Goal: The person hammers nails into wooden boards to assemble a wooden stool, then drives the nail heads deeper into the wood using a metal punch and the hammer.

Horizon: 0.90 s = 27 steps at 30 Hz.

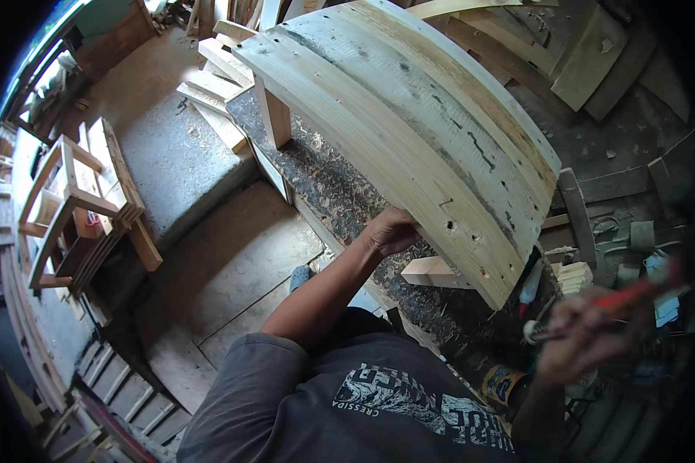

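Observation:
A small wooden table [409, 116] with a top of several joined planks stands on the dark workbench. The top is pale, with knots, dark cracks and stains; wooden legs show under its near edge. My left hand [392, 230] grips that edge, its fingers partly hidden beneath the planks. At the right, apart from the table, my right hand [587, 336] is closed around a red tool [633, 297]. Motion smears the tool, and a pale round end sticks out on the hand's near side; its exact kind cannot be made out. A white bottle [530, 287] with a red tip stands between table and right hand.
The workbench [324, 166] is strewn with shavings. Wood offcuts [220, 81] lie at its far left end. A wooden frame [73, 204] rests on planks at the left. Boards [594, 69] lie at the far right. A yellow-and-blue can [506, 383] sits near my right forearm.

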Each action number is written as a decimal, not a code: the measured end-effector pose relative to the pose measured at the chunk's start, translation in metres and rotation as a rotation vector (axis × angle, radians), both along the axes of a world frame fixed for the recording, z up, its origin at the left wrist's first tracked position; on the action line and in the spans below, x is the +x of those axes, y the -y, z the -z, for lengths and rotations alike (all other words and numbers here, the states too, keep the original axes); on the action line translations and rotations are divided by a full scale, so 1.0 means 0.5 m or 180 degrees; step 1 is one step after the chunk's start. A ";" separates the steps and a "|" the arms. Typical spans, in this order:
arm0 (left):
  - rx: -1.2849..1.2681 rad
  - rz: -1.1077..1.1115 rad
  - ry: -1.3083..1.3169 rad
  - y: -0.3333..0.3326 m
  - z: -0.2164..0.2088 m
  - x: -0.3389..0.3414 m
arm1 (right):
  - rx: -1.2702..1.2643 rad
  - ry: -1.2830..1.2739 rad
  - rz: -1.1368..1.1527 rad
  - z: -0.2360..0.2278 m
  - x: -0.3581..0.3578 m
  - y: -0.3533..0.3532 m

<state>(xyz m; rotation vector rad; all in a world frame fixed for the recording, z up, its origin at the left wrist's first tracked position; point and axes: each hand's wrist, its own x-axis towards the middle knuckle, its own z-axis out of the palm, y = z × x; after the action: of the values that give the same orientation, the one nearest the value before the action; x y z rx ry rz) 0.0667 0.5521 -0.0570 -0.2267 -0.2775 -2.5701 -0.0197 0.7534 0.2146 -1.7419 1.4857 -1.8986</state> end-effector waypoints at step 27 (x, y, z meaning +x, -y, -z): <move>-0.0010 -0.0041 0.0000 -0.001 0.026 -0.019 | 0.0724 -0.2783 0.1459 0.085 -0.062 -0.030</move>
<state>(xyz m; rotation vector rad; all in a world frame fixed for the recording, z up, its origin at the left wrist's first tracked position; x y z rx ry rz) 0.0572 0.5526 -0.0702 -0.2252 -0.2822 -2.5572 -0.0506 0.7683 0.1719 -2.4031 2.4371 -1.0075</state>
